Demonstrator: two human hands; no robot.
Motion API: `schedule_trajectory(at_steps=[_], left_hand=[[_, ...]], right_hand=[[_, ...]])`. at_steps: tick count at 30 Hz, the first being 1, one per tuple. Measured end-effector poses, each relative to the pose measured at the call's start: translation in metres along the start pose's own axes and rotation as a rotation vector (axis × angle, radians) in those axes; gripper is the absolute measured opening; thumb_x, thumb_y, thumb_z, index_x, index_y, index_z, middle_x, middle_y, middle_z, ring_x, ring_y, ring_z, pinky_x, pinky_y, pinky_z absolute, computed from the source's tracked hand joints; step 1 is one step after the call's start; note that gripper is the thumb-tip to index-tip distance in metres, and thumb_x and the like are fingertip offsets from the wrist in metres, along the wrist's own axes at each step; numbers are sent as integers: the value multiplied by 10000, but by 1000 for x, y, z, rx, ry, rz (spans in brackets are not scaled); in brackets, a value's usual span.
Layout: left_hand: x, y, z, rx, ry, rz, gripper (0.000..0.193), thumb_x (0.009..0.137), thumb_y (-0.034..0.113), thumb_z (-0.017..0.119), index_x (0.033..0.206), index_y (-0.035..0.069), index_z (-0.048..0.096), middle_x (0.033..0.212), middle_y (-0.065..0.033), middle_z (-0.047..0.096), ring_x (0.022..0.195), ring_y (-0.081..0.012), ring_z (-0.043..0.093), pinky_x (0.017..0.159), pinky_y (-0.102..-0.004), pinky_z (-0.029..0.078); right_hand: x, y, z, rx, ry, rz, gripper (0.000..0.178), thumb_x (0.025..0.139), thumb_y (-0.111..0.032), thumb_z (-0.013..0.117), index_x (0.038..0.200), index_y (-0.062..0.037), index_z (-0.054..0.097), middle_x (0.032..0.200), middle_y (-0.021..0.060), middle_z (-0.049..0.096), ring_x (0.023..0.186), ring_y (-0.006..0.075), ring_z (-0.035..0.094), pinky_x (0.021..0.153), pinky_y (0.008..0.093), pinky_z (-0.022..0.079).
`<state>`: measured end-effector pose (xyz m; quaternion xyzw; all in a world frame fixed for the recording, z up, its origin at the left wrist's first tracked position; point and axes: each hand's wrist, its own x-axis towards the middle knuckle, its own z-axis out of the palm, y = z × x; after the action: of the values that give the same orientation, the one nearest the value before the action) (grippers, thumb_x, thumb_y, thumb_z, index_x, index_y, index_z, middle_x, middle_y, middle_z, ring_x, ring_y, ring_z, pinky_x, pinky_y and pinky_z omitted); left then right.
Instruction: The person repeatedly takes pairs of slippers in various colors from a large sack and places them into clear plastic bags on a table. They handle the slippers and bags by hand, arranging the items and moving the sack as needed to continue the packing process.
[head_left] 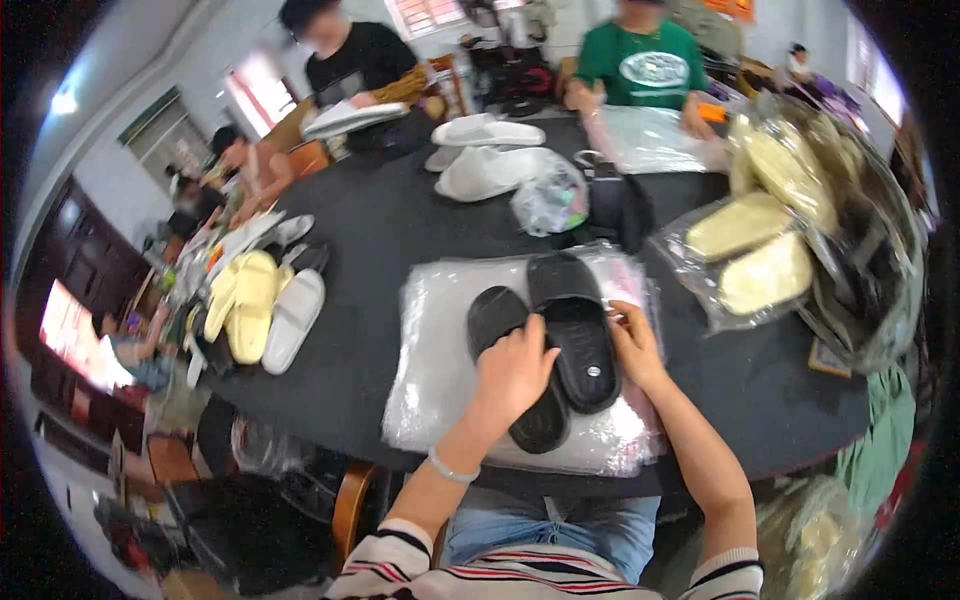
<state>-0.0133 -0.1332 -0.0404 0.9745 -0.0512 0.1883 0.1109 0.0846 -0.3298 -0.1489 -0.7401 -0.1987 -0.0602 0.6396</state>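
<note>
A pair of black slide sandals lies on a stack of clear plastic bags [430, 350] in front of me. The left sandal [541, 425] sits a little nearer me than the right sandal [585, 350], which overlaps its inner side. My left hand [515, 370] is closed on the left sandal near its strap, fingers curled down and their tips partly hidden. Against the outer edge of the right sandal rests my right hand [637, 345], its thumb and fingers apart, not wrapped round it.
Cream and white slippers [252, 305] are heaped at the table's left. Bagged cream slippers [765, 265] lie at the right beside a large sack [880, 270]. White slippers [490, 170] and a bag of crumpled plastic [550, 200] stand beyond the stack. Two people work across the black table [350, 300].
</note>
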Motion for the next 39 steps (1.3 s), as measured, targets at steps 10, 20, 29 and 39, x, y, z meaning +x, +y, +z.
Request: schedule_trajectory(at_steps=[10,20,29,39], left_hand=[[0,2,-5,-170,-117,-135,496,874,261,622,1250,8,421,857,-147,616,794,-337,654,619,-430,527],[-10,-52,-37,-927,56,-158,266,868,201,696,798,68,477,715,-7,541,685,-105,575,622,-279,476],[-15,-173,-105,-848,303,-267,259,875,158,688,919,49,457,774,-31,549,742,-122,614,645,-266,498],[-23,-343,-163,207,410,-306,435,795,135,690,1165,52,478,978,-190,639,935,-389,614,812,-437,486]], right_hand=[[1,-12,-5,-8,-31,24,337,928,-47,515,1265,-25,503,1052,42,543,881,127,501,825,265,428],[0,-10,-7,6,-61,52,367,906,-1,524,1270,-42,503,1055,23,518,872,110,468,809,237,415],[-3,-10,-8,-3,-84,17,405,882,30,542,1279,-40,501,1047,8,501,847,77,441,744,204,408],[-3,-9,-5,-8,-99,4,432,865,38,549,1286,-38,493,1055,20,499,871,93,450,766,218,411]])
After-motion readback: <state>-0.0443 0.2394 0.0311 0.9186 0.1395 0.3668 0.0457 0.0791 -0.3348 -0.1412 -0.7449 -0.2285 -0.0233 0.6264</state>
